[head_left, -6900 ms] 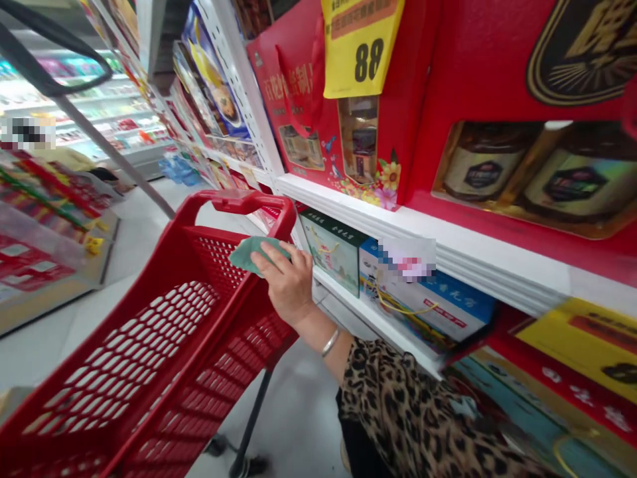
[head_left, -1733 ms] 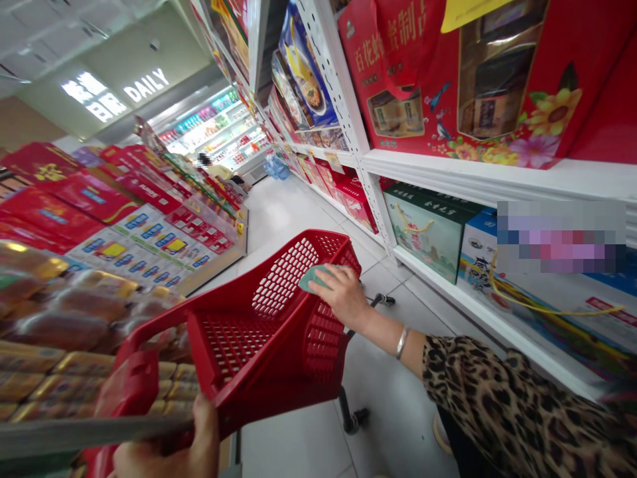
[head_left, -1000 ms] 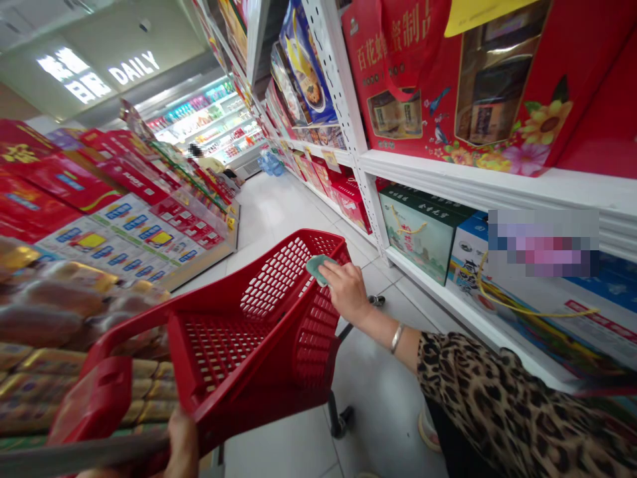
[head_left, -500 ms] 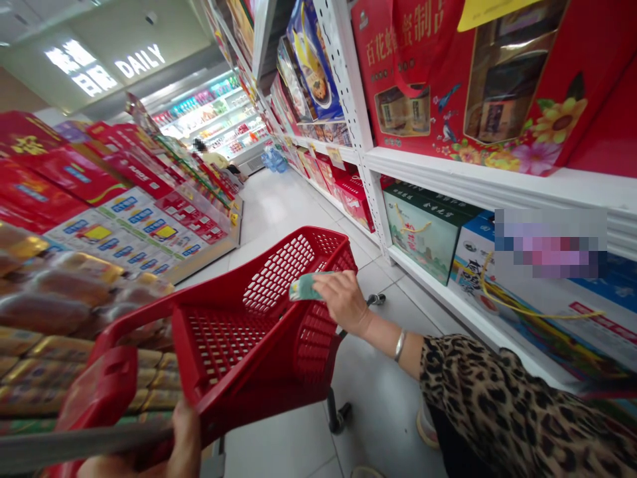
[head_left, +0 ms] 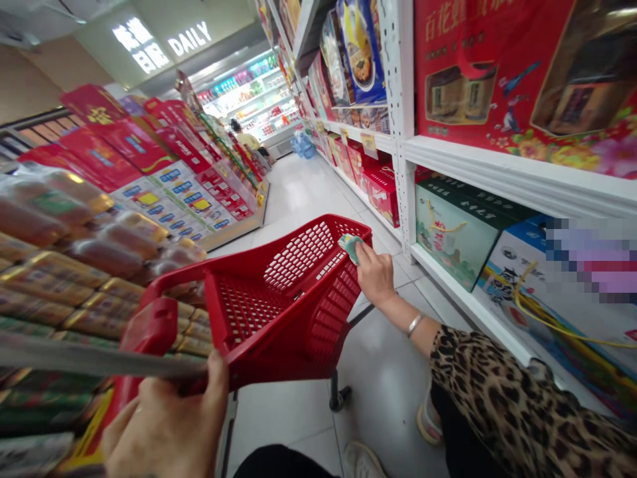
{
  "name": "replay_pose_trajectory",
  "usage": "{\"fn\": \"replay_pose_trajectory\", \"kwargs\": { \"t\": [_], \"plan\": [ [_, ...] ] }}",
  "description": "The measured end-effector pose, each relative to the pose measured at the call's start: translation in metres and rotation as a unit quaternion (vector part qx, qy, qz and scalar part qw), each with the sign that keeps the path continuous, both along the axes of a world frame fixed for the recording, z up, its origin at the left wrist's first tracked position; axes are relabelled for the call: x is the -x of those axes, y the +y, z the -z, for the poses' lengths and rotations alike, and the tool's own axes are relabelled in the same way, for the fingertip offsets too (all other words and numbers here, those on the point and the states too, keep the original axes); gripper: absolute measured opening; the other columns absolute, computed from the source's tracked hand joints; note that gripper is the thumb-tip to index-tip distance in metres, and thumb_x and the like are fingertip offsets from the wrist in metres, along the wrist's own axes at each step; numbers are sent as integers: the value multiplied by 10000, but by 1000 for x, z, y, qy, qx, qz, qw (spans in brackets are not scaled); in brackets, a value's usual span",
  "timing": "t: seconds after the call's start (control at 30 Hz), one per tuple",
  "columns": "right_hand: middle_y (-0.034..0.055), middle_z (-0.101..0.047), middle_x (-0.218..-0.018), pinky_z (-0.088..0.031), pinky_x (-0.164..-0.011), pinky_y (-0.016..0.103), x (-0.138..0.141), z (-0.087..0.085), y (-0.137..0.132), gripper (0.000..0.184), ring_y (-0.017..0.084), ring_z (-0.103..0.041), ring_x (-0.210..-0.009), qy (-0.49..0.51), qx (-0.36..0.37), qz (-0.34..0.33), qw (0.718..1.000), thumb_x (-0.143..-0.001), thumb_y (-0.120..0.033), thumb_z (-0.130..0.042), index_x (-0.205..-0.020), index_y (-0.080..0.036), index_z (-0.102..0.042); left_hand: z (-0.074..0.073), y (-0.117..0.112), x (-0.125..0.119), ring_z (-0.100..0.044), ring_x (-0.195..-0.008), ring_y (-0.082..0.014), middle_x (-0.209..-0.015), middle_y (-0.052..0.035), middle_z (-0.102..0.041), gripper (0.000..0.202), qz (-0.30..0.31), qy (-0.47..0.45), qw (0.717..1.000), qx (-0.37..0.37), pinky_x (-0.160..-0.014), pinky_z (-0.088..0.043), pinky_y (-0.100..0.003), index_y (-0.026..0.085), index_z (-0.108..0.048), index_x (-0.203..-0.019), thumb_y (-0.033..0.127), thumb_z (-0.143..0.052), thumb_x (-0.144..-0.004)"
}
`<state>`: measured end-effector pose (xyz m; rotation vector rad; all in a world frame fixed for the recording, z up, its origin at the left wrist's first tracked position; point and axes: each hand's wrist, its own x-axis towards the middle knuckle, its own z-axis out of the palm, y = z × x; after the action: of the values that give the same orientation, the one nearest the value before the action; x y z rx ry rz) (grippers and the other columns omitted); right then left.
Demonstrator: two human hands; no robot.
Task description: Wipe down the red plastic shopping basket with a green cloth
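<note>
**Cloth at basket rim**

The right hand (head_left: 375, 274) pinches a soft green cloth (head_left: 351, 246) against the far rim of the red plastic lattice basket (head_left: 279, 299). The left hand (head_left: 166, 431) curls shut around a grey bar (head_left: 89, 358), probably its handle. Boxes (head_left: 458, 232) line the white shelf (head_left: 497, 174).

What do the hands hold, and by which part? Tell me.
Left hand: the red basket, by its near rim beside the grey bar. Right hand: a green cloth, bunched, pressed on the far rim.
</note>
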<state>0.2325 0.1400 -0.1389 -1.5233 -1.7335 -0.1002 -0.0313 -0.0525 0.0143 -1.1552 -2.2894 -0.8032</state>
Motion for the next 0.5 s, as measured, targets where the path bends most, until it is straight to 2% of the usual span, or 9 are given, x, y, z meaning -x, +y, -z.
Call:
{"fn": "replay_pose_trajectory", "kwargs": {
  "t": [0.07, 0.17, 0.3, 0.37, 0.5],
  "plan": [
    [162, -659, -1410, -379, -846, 407, 11, -3, -17, 486, 257, -606, -969, -11, -34, -44, 998, -962, -112, -481, -1416, -169, -645, -4, 2, -11, -501, -626, -254, -523, 6, -403, 480, -31, 32, 999, -4, -872, -494, -553, 259, -471, -709, 727, -576, -725],
    [100, -677, -1402, -381, -853, 432, 29, -13, -43, 454, 248, -556, -923, -22, -90, -122, 988, -970, -138, -511, -1373, -253, -688, -3, 6, -17, -537, -630, -277, -515, -2, -399, 489, -45, 39, 998, -6, -890, -510, -565, 271, -421, -676, 748, -522, -709],
    [48, -717, -1355, -399, -866, 429, 60, -34, -79, 401, 252, -527, -986, 2, -173, -202, 964, -1004, -143, -499, -1306, -285, -722, -1, 8, -21, -587, -664, -301, -566, -35, -469, 487, -52, 39, 998, 11, -852, -525, -541, 266, -420, -681, 747, -492, -712],
    [29, -716, -1361, -413, -884, 419, 76, -47, -96, 372, 249, -524, -1028, 19, -209, -234, 949, -1025, -166, -491, -1286, -286, -728, 0, 8, -23, -604, -688, -307, -553, -31, -458, 479, -52, 46, 998, 11, -858, -525, -521, 266, -408, -684, 736, -499, -720],
    [-36, -709, -1374, -421, -941, 421, 97, -74, -119, 322, 251, -519, -1117, 37, -216, -282, 934, -1060, -245, -484, -1235, -325, -742, 1, 6, -29, -601, -690, -311, -532, -14, -405, 470, -42, 51, 998, 12, -859, -504, -496, 277, -372, -688, 728, -494, -742]
  ]
}}
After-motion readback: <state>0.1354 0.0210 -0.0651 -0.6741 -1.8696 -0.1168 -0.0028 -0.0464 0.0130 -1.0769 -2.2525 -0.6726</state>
